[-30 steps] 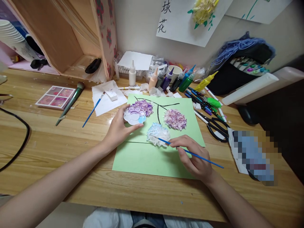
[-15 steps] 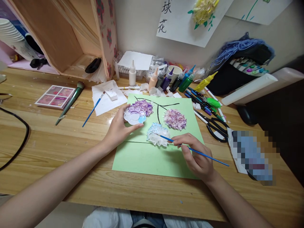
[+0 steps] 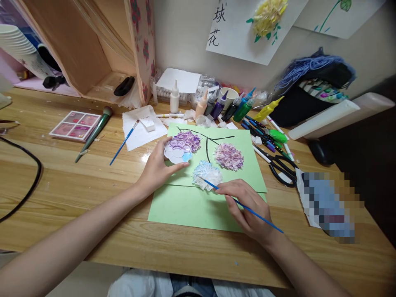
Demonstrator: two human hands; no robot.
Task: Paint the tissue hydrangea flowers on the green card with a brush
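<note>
My left hand [image 3: 157, 165] holds a white flower-shaped paint palette [image 3: 177, 151] by its edge, with purple and light blue paint in its wells. In my right hand [image 3: 247, 206] is a thin blue paintbrush [image 3: 258, 215], its tip on a white paper-petal flower [image 3: 208, 175] tinted pale blue at the upper left. That flower lies on green paper [image 3: 185, 206] with drawn black branches. A purple flower [image 3: 193, 141] is partly hidden by the palette, and a pinkish-purple flower [image 3: 229, 156] sits to the right.
Paint bottles [image 3: 219, 105] and a white bottle [image 3: 174, 97] stand at the back. A second paintbrush [image 3: 124, 142] lies beside white tissue [image 3: 136, 138] on the left. Scissors [image 3: 283, 169], pens [image 3: 262, 134] and a pixelated object [image 3: 329, 206] are to the right.
My right hand has shifted slightly left and down, and the brush tip has moved a little left and down on the pale flower. The view has shifted slightly.
</note>
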